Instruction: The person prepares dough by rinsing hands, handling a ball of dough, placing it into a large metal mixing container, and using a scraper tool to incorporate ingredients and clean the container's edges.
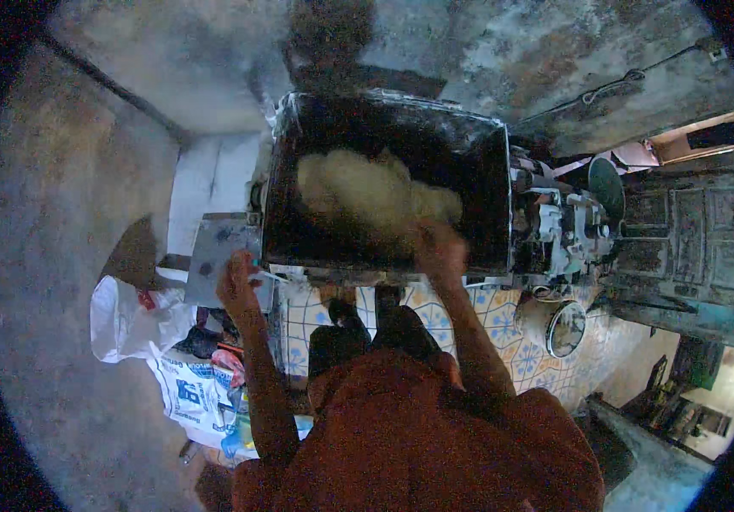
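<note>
Dough inside trough, right hand by dough at trough's front edge, blurred, can't tell grip, left hand half-curled near trough's front-left corner, can't tell hold, machinery right of trough

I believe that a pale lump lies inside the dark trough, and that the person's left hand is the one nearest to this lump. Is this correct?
Not quite: the head view shows that the right hand, not the left hand, is nearest to the pale lump. The lump does lie inside the dark trough.
</note>
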Demonstrator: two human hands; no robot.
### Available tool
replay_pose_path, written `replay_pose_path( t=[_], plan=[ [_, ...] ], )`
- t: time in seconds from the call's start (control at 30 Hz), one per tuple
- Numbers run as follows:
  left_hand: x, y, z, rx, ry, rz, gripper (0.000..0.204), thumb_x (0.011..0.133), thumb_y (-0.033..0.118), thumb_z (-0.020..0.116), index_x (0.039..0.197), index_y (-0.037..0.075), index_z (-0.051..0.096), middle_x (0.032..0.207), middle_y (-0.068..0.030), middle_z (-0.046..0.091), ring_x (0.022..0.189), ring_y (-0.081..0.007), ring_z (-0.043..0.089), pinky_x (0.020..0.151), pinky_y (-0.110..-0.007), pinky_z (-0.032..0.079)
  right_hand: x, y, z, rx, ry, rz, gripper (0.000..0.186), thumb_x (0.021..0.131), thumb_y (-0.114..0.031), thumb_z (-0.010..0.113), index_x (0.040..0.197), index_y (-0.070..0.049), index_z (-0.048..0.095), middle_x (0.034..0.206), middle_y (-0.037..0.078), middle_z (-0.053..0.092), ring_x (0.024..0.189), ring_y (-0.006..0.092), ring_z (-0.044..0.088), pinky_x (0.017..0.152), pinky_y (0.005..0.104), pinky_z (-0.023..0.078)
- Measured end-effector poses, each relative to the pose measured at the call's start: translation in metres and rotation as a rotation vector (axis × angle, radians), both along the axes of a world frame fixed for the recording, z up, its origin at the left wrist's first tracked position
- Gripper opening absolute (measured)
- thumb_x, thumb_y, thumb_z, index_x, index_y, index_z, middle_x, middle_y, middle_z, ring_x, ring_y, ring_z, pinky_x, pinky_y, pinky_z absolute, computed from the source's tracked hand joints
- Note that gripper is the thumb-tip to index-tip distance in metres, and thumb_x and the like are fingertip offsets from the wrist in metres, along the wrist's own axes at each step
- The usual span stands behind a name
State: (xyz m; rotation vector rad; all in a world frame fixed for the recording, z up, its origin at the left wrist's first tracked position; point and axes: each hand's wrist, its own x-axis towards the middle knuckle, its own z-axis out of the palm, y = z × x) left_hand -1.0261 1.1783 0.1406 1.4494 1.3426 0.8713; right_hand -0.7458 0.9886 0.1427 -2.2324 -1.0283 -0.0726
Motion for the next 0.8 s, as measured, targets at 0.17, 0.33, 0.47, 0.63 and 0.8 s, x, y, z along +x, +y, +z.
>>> replay_pose_path(
  t=[0.17, 0.33, 0.47, 0.63, 0.8],
  plan=[
    [0.03, 0.031, -0.049, 0.276, 0.273, -0.09, 0.036, 0.093, 0.036, 0.061, 0.102, 0.002, 0.069, 0.092, -0.0141, 0.068, 0.081, -0.0261, 0.065, 0.071, -0.038, 0.05, 0.083, -0.082, 0.017, -0.14, -0.145, -0.318, 0.031, 0.09, -0.024, 0.067, 0.114, -0.005, 0.061, 0.108, 0.015, 0.065, 0.1, 0.0344, 0.061, 0.09, 0.0426, 0.048],
    [0.071, 0.033, -0.035, 0.271, 0.377, 0.146, 0.05, 0.09, 0.049, 0.065, 0.086, -0.001, 0.062, 0.079, -0.0143, 0.064, 0.072, -0.0286, 0.058, 0.07, -0.042, 0.046, 0.091, -0.098, -0.017, -0.132, 0.064, -0.395, 0.048, 0.094, -0.029, 0.061, 0.134, -0.006, 0.048, 0.124, 0.02, 0.06, 0.116, 0.0395, 0.055, 0.096, 0.0465, 0.044],
    [0.063, 0.039, -0.065, 0.241, 0.343, 0.218, 0.051, 0.088, 0.049, 0.068, 0.079, 0.0, 0.059, 0.073, -0.0125, 0.06, 0.069, -0.026, 0.056, 0.067, -0.042, 0.044, 0.091, -0.087, -0.014, -0.177, 0.205, -0.447, 0.052, 0.097, -0.036, 0.054, 0.14, -0.007, 0.045, 0.126, 0.021, 0.059, 0.113, 0.0403, 0.058, 0.092, 0.0468, 0.047],
    [0.074, 0.033, -0.045, 0.328, 0.402, 0.199, 0.053, 0.084, 0.05, 0.072, 0.073, 0.0, 0.055, 0.067, -0.0092, 0.053, 0.065, -0.0251, 0.049, 0.065, -0.042, 0.042, 0.094, -0.091, -0.013, -0.226, 0.248, -0.514, 0.053, 0.099, -0.038, 0.049, 0.141, -0.006, 0.043, 0.129, 0.021, 0.058, 0.115, 0.0387, 0.058, 0.093, 0.047, 0.046],
    [0.077, 0.036, -0.047, 0.361, 0.37, 0.183, 0.052, 0.082, 0.046, 0.076, 0.071, 0.001, 0.053, 0.065, -0.0074, 0.049, 0.063, -0.022, 0.044, 0.063, -0.039, 0.041, 0.104, -0.107, -0.044, -0.126, 0.094, -0.44, 0.052, 0.101, -0.037, 0.047, 0.142, -0.006, 0.043, 0.138, 0.022, 0.051, 0.127, 0.0368, 0.05, 0.102, 0.0445, 0.041]
  ],
)
